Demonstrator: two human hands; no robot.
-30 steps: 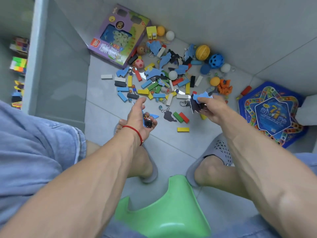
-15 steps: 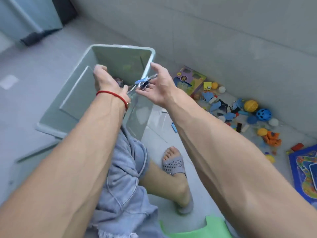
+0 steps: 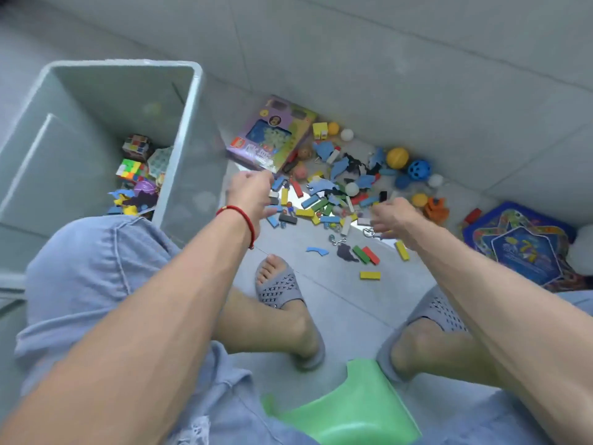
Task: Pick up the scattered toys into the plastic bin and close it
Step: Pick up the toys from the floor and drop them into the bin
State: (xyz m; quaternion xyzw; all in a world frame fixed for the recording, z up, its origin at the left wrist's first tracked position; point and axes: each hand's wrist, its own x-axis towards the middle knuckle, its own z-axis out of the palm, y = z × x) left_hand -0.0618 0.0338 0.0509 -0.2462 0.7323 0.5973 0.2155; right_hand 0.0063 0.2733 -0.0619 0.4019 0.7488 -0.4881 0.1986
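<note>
— Grey floor tiles [image 3: 337, 303] run up to a grey wall, and that's where the mess sits. What are the hands doing?

— Both hang over the pile with nothing in them. The left hand [image 3: 252, 191], red string at the wrist, has its fingers loosely curled and blurred, near the purple toy box [image 3: 272, 136]. The right hand [image 3: 393, 216] is relaxed, fingers spread above the coloured blocks [image 3: 321, 203].

— And the plastic bin [image 3: 189, 149]?

— On the floor just left of the left hand, open, no lid on it. A few things lie in its bottom: two puzzle cubes [image 3: 131, 168] and some foam pieces.

— So how far along?

— Early, I'd judge. Most of it is still out: blocks, blue foam shapes, the balls [image 3: 398, 157] by the wall, the blue game board [image 3: 523, 245] far right. Closing comes last; I can't make out a lid.
</note>
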